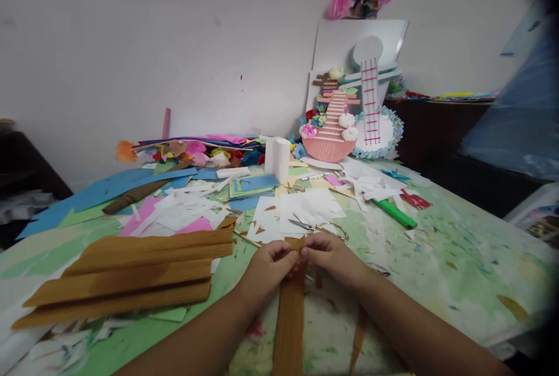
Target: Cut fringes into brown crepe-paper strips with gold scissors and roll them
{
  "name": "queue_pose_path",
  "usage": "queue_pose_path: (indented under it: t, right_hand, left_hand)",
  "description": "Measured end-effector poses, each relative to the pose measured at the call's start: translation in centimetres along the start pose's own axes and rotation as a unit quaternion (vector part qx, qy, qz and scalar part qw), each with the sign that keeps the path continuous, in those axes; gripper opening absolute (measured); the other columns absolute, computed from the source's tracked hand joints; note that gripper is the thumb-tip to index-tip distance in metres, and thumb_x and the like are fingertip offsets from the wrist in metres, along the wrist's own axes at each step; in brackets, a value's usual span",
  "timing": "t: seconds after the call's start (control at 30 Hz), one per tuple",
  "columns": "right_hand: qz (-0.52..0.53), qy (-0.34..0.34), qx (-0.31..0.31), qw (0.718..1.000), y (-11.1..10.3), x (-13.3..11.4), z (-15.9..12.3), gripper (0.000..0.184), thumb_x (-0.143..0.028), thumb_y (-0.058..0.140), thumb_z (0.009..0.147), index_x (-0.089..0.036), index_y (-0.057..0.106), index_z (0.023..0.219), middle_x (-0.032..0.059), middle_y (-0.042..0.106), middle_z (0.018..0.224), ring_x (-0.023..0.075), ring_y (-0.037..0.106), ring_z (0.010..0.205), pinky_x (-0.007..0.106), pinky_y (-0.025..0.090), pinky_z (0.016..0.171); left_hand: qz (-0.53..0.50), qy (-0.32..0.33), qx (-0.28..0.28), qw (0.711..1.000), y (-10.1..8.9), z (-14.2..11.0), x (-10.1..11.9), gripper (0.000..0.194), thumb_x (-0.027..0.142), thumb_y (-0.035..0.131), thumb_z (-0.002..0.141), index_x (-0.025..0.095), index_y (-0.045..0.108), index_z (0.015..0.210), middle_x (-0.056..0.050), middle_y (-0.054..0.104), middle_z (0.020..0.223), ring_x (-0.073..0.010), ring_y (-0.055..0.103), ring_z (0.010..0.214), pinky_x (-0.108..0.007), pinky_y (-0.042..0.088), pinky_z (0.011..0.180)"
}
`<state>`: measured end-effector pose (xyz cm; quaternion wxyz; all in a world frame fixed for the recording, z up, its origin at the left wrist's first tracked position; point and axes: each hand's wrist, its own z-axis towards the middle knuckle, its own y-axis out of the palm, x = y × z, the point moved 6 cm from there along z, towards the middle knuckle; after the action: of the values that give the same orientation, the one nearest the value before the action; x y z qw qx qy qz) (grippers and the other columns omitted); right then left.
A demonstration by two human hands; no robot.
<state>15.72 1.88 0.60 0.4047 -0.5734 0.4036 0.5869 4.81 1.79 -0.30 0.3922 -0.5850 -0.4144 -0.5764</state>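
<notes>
A long strip of brown crepe paper (290, 323) hangs down toward me from my two hands. My left hand (273, 262) pinches its upper end from the left. My right hand (329, 254) pinches the same end from the right, the fingertips of both hands nearly meeting. Just beyond them lies a pair of scissors (310, 226) with gold-coloured handles, blades apart, on white paper (308, 207). To the left, a folded stack of brown crepe paper (131, 268) rests on the table. A narrow brown scrap (358, 335) lies below my right forearm.
White and pink paper scraps (183, 207) and blue sheets (109, 190) cover the table's left side. A white paper roll (282, 160) stands upright at the back. Paper instrument models (334, 126) lean against the wall. A green cutter-like tool (395, 213) lies at right.
</notes>
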Motion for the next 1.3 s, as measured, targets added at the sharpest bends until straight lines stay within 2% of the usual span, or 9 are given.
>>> queue_pose_path:
  t: [0.2,0.4,0.57,0.63,0.7,0.77,0.83,1.13,1.3]
  right_hand:
    - [-0.012,0.036,-0.002,0.999,0.3,0.3,-0.3,0.008,-0.025,0.057,0.065,-0.018,0.055,0.064,-0.0051,0.049,0.055,0.0054,0.043,0.044,0.018,0.036,0.041]
    - [-0.029,0.041,-0.022,0.998,0.4,0.8,-0.3,0.011,-0.027,0.053,0.068,-0.017,0.055,0.066,-0.0034,0.049,0.057,0.0061,0.043,0.046,0.016,0.035,0.037]
    - [-0.141,0.001,-0.023,0.990,0.4,0.2,-0.4,0.014,-0.028,0.047,0.072,-0.018,0.055,0.067,-0.0044,0.044,0.052,0.0062,0.039,0.043,0.018,0.035,0.040]
    - [-0.268,-0.063,0.027,0.961,-0.5,-1.0,-0.4,0.014,-0.025,0.046,0.073,-0.018,0.056,0.069,-0.0022,0.049,0.057,0.0091,0.045,0.052,0.021,0.038,0.049]
    - [-0.415,-0.099,0.121,0.896,-2.2,-2.2,-0.5,0.012,-0.024,0.046,0.072,-0.019,0.058,0.073,0.0011,0.055,0.069,0.0130,0.049,0.066,0.024,0.038,0.061]
    - [-0.528,-0.051,0.192,0.825,-4.4,-2.2,-0.5,0.014,-0.025,0.047,0.072,-0.018,0.058,0.078,0.0043,0.057,0.077,0.0160,0.049,0.075,0.026,0.036,0.067]
    - [-0.586,0.018,0.187,0.788,-6.0,-1.5,-0.2,0.015,-0.027,0.049,0.070,-0.016,0.059,0.076,0.0065,0.057,0.077,0.0176,0.049,0.075,0.027,0.034,0.066]
    - [-0.614,0.063,0.153,0.771,-6.9,0.1,0.4,0.018,-0.025,0.042,0.074,-0.017,0.056,0.066,0.0049,0.056,0.071,0.0144,0.048,0.064,0.023,0.029,0.053]
    - [-0.610,0.057,0.151,0.776,-6.0,-0.3,0.1,0.024,-0.041,0.046,0.071,-0.018,0.053,0.066,0.0042,0.054,0.072,0.0151,0.047,0.064,0.023,0.027,0.052]
  left_hand:
    - [0.080,0.036,0.044,0.995,-0.7,0.2,0.0,0.014,0.029,0.056,0.064,0.015,0.055,0.061,0.001,0.053,0.057,-0.0115,0.047,0.056,-0.022,0.036,0.054]
    - [0.059,0.025,0.027,0.998,-0.4,0.2,0.5,0.013,0.028,0.055,0.064,0.015,0.056,0.065,0.000,0.054,0.057,-0.0122,0.048,0.057,-0.022,0.037,0.056]
    - [0.063,0.016,0.040,0.997,-0.5,0.2,0.6,0.014,0.028,0.058,0.061,0.015,0.059,0.066,-0.001,0.058,0.064,-0.0138,0.050,0.065,-0.022,0.038,0.061]
    - [0.044,0.006,0.057,0.997,-0.8,0.3,0.4,0.013,0.028,0.059,0.060,0.015,0.057,0.063,0.000,0.055,0.061,-0.0118,0.049,0.060,-0.021,0.038,0.058]
    - [0.002,-0.009,0.072,0.997,-1.0,0.4,0.1,0.015,0.028,0.060,0.059,0.015,0.055,0.062,0.002,0.053,0.056,-0.0095,0.046,0.054,-0.020,0.037,0.053]
    - [-0.055,-0.023,0.081,0.995,-1.2,0.5,-0.2,0.017,0.029,0.061,0.059,0.014,0.053,0.061,0.003,0.051,0.053,-0.0080,0.045,0.049,-0.020,0.036,0.050]
    - [-0.108,-0.041,0.091,0.989,-1.4,0.5,-0.5,0.019,0.029,0.063,0.058,0.013,0.053,0.064,0.003,0.053,0.054,-0.0075,0.047,0.048,-0.020,0.037,0.049]
    - [-0.258,-0.104,0.123,0.953,-2.6,0.1,-0.8,0.021,0.026,0.067,0.056,0.013,0.055,0.068,-0.002,0.060,0.062,-0.0085,0.054,0.052,-0.021,0.044,0.055]
    - [-0.279,-0.108,0.136,0.944,-2.9,0.0,-0.4,0.018,0.022,0.067,0.056,0.013,0.055,0.066,-0.001,0.059,0.056,-0.0084,0.054,0.049,-0.019,0.043,0.049]
